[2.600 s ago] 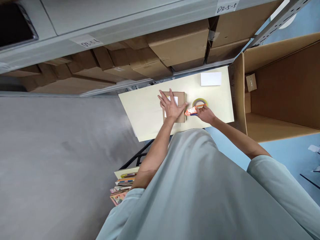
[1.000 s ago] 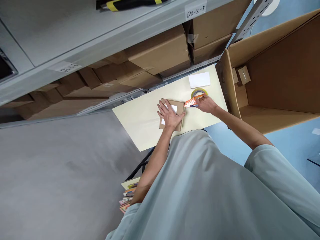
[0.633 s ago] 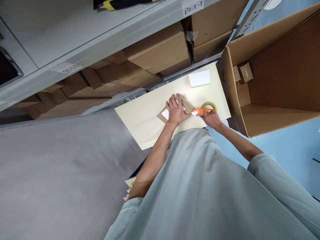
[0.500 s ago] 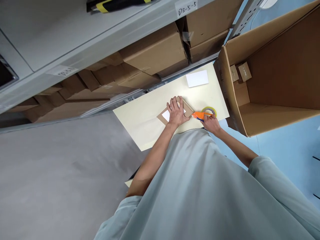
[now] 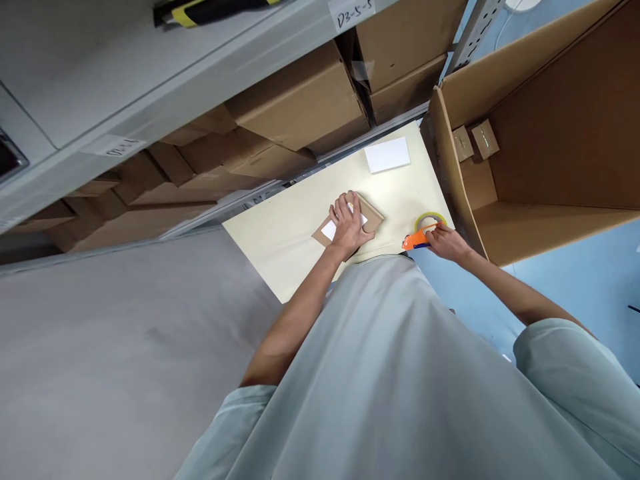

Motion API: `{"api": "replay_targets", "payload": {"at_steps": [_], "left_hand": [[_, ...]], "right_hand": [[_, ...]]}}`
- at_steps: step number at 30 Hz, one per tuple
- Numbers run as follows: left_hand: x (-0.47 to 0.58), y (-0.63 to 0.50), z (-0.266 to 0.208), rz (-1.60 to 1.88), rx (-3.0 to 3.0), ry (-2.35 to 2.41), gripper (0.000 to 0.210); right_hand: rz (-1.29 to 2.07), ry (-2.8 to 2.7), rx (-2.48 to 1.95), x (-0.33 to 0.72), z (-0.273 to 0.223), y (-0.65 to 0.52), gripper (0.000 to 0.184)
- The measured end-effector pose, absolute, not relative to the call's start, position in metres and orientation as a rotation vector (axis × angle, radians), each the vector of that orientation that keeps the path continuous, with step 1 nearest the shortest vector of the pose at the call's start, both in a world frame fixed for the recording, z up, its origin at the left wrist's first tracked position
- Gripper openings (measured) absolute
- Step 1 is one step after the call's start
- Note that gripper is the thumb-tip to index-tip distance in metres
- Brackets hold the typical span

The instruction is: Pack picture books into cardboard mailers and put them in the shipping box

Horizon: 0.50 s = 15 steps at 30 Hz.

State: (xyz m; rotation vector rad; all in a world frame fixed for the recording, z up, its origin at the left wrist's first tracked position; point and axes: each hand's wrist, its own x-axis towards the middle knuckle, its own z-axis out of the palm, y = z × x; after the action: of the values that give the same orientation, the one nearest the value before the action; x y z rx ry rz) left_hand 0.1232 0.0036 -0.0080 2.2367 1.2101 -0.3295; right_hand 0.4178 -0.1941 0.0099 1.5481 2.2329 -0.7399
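A small brown cardboard box (image 5: 374, 215) lies flat on the cream board (image 5: 280, 240). My left hand (image 5: 349, 225) spans it from above, fingers over the far edge and thumb toward the right side. Parts of a white label (image 5: 329, 231) show around that hand. To the right, my right hand (image 5: 447, 243) is closed on the handle of an orange tape dispenser (image 5: 414, 240), which carries a yellowish roll of tape (image 5: 424, 218). The dispenser is apart from the box, over the board's near right edge.
A white flat box or stack of paper (image 5: 387, 155) lies at the board's far side. Right of the board stands a large open carton (image 5: 457, 180) with two small boxes (image 5: 485, 139) inside. Shelves behind hold brown cartons (image 5: 300, 93); a yellow-black tool (image 5: 210, 10) lies above.
My right hand has moved right and away from the box with the tape dispenser. My left hand stays on the box. The whole view has shifted slightly.
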Motion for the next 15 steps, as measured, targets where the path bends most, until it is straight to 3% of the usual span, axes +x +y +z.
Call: {"api": "replay_targets", "payload": {"at_steps": [8,15], "left_hand": [[0.114,-0.001,-0.011,-0.324,2.307,1.074,0.137],[0.113,-0.004,-0.001,-0.384,2.381,0.925,0.133]], "right_hand": [[-0.587,2.113,1.489,0.483,0.028,-0.137,0.046],[-0.536,2.301,1.416,0.416,0.003,-0.034,0.047]]}}
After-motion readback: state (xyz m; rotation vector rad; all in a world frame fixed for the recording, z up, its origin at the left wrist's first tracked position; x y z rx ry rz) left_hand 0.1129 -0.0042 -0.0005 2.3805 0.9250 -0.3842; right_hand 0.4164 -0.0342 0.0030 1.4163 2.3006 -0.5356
